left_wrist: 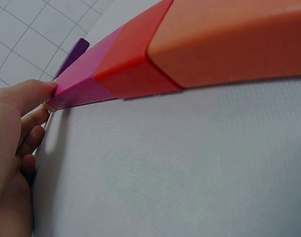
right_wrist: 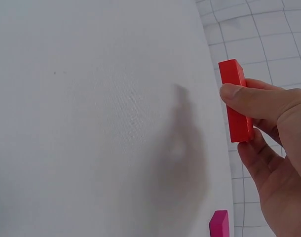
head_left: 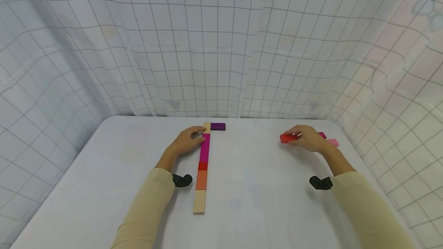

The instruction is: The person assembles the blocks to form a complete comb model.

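Clamped between thumb and fingertips, the red block [right_wrist: 238,118] is held by the right hand [head_left: 307,138], right of centre in the head view. The thumb lies across one long face with the fingers opposite, and both ends are bare, probably so that an end can meet something else unobstructed. Its shadow [right_wrist: 177,158] falls apart from it, so it seems to be off the table [head_left: 249,195].

The left hand [head_left: 187,140] has nothing pinched: thumb and forefinger are spread apart, touching the upper end of the row [head_left: 201,170], left of centre. They lie about the join of the far tan [head_left: 207,127] and the magenta [head_left: 205,147], which I take as steadying or trueing that seam.

Below, toward the bottom of the frame, come the short red [head_left: 203,166], the orange [head_left: 201,180] and the near tan [head_left: 199,202], end to end; such close contact suggests deliberate lining up. Crosswise at the top, the purple [head_left: 218,126] points right, just beside the far tan, like a corner; whether they touch I cannot tell.

Behind the right hand, a second magenta [head_left: 322,135] and a pink [head_left: 333,142] lie near the right edge of the table, perhaps as spares kept aside.
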{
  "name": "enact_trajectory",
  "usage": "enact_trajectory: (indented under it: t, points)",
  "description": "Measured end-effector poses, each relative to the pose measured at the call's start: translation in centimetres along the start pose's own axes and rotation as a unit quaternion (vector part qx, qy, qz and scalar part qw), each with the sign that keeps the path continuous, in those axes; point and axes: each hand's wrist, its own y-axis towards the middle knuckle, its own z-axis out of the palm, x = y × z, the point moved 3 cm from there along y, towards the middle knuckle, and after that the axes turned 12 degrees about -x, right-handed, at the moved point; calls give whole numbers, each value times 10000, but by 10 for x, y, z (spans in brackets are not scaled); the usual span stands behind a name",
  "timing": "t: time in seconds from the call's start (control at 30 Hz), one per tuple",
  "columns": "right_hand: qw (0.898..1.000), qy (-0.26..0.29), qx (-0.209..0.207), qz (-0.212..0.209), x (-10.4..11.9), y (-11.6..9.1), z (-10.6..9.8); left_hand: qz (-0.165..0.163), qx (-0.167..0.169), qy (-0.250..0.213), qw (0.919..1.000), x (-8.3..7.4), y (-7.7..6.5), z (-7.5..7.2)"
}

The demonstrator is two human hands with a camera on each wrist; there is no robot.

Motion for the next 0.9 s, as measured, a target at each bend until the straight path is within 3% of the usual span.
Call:
enact_trajectory:
  t: [0.53, 0.9]
  points:
    - [10000, -10, 92, -1, 15, 15, 21, 16, -13, 17, 10000, 0, 0, 0]
    - [9995, 78, 109, -271, 32, 25, 38, -45, 25, 88, 9999, -3, -2, -1]
